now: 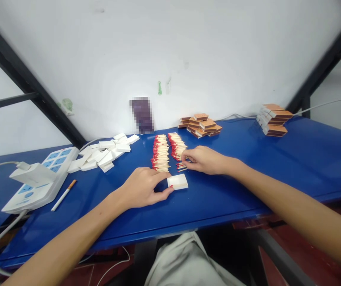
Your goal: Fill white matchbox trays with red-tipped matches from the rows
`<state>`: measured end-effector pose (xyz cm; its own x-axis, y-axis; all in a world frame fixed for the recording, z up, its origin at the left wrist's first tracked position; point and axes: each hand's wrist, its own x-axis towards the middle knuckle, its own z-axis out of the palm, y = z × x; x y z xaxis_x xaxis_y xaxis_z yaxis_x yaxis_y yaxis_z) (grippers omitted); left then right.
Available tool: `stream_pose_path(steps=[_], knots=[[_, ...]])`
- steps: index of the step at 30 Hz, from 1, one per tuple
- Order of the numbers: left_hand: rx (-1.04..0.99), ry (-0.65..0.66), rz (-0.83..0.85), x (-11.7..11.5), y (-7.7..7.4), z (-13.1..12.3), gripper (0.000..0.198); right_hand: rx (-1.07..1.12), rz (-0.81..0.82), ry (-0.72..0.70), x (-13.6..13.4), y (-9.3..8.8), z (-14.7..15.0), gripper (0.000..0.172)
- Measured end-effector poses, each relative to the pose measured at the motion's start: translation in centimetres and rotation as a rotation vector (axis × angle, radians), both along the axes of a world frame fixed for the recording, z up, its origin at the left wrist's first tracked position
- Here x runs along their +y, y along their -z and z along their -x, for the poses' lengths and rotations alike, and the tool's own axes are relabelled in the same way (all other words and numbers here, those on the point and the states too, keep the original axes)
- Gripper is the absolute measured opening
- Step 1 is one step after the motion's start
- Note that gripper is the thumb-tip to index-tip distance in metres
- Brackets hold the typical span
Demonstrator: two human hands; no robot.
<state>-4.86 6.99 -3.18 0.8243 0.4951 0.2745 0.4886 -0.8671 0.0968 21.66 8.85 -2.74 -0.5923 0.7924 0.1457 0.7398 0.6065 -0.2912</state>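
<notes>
My left hand grips the left end of a small white tray between thumb and fingers, on the blue table. A few red match heads show at the tray's near left corner. My right hand is at the near end of the right row of red-tipped matches, its fingers pinched together; whether a match is between them is too small to tell. Another row of matches lies to the left, just beyond my left hand.
White trays lie heaped at the left, near a power strip with a plugged-in charger and a cigarette. Brown matchboxes are piled behind the matches, and more boxes are stacked at the right by the wall.
</notes>
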Motion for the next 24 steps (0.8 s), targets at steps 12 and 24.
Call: stream_pose_path(steps=[12,24], knots=[[-0.014,0.035,0.012,0.08,-0.11,-0.02,0.030,0.053,-0.033,0.015,-0.27,-0.32,0.25,0.016],[-0.014,0.134,0.023,0.02,-0.28,0.01,0.027,-0.021,-0.046,0.013,-0.19,-0.32,0.01,0.014]])
